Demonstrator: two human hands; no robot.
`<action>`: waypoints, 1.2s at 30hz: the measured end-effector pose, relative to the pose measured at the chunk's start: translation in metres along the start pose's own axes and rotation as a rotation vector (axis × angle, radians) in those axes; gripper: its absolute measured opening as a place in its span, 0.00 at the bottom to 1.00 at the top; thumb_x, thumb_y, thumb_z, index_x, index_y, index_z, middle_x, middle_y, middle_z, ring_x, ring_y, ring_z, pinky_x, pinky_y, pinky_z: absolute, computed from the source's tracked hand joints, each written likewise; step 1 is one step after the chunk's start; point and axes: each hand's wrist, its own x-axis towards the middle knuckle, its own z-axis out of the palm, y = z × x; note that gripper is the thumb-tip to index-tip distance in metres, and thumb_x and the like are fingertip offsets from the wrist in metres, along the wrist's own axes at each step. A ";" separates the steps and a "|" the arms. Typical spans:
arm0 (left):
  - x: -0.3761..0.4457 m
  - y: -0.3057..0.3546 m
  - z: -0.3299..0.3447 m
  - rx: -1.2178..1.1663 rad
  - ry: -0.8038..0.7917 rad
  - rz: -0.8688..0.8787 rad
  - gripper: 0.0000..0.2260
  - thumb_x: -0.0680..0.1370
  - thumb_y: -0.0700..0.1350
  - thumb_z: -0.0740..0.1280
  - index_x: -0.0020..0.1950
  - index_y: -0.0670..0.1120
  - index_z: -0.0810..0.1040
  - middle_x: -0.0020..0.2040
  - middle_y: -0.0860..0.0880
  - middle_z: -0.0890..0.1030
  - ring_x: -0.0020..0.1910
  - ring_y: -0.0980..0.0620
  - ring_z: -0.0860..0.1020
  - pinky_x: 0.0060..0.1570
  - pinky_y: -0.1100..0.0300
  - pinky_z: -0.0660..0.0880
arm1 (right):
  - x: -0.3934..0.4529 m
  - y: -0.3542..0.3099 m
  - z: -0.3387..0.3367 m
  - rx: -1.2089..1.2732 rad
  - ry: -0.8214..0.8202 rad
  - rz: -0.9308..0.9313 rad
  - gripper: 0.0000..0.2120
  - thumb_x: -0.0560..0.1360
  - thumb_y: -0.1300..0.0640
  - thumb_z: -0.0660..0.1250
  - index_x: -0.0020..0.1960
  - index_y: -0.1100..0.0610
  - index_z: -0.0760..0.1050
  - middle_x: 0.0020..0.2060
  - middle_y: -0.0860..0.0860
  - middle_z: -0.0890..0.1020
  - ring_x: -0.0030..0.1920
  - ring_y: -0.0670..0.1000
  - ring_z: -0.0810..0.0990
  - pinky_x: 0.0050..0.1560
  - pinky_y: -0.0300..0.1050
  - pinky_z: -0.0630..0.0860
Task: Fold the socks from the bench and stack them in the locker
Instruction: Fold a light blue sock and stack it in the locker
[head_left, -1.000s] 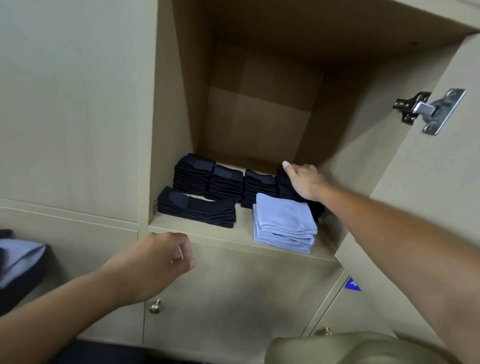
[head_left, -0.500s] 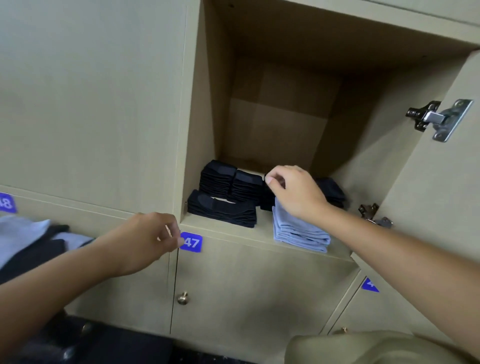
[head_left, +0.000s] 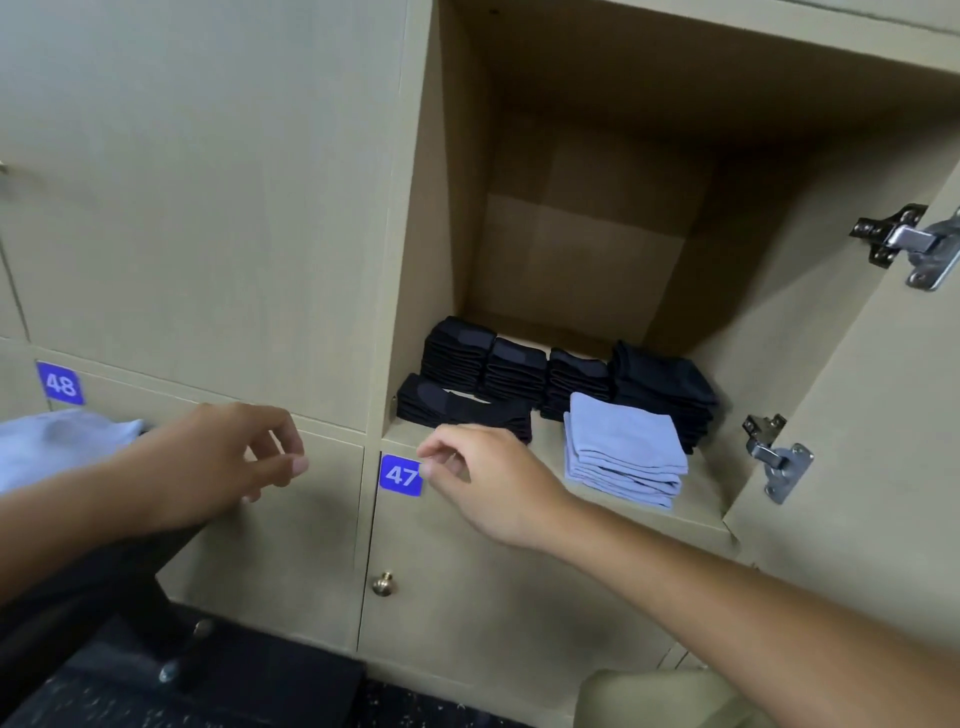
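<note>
While both grips hang empty, folded socks (head_left: 623, 452) behind right hand (head_left: 488, 488)

Locker (head_left: 571, 249), centre to upper right of frame: beige wood-grain. Inside it, black sock stacks (head_left: 519, 371) and a light blue-grey stack (head_left: 623, 452). Number labels (head_left: 400, 475), centre and left: blue, white digits. Door knob (head_left: 383, 583), lower centre: brass-coloured.
</note>
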 end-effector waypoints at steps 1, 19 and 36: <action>-0.001 -0.005 -0.002 0.016 0.010 -0.014 0.03 0.78 0.53 0.71 0.44 0.58 0.80 0.37 0.62 0.85 0.34 0.59 0.83 0.44 0.54 0.79 | 0.001 -0.003 0.004 -0.001 -0.022 -0.006 0.09 0.80 0.48 0.62 0.57 0.47 0.78 0.49 0.41 0.80 0.50 0.45 0.78 0.53 0.52 0.78; -0.050 -0.084 -0.075 0.107 0.247 -0.309 0.06 0.79 0.51 0.70 0.49 0.50 0.82 0.50 0.52 0.84 0.51 0.49 0.81 0.56 0.53 0.78 | 0.028 -0.052 0.049 -0.004 -0.262 -0.195 0.13 0.80 0.43 0.64 0.64 0.40 0.74 0.51 0.36 0.78 0.45 0.38 0.78 0.53 0.48 0.79; -0.069 -0.165 -0.050 0.492 -0.168 -0.555 0.30 0.68 0.56 0.82 0.64 0.47 0.76 0.62 0.47 0.79 0.52 0.48 0.74 0.48 0.57 0.70 | 0.040 -0.062 0.072 0.007 -0.337 -0.227 0.12 0.79 0.42 0.65 0.62 0.40 0.74 0.50 0.39 0.79 0.43 0.42 0.79 0.52 0.48 0.79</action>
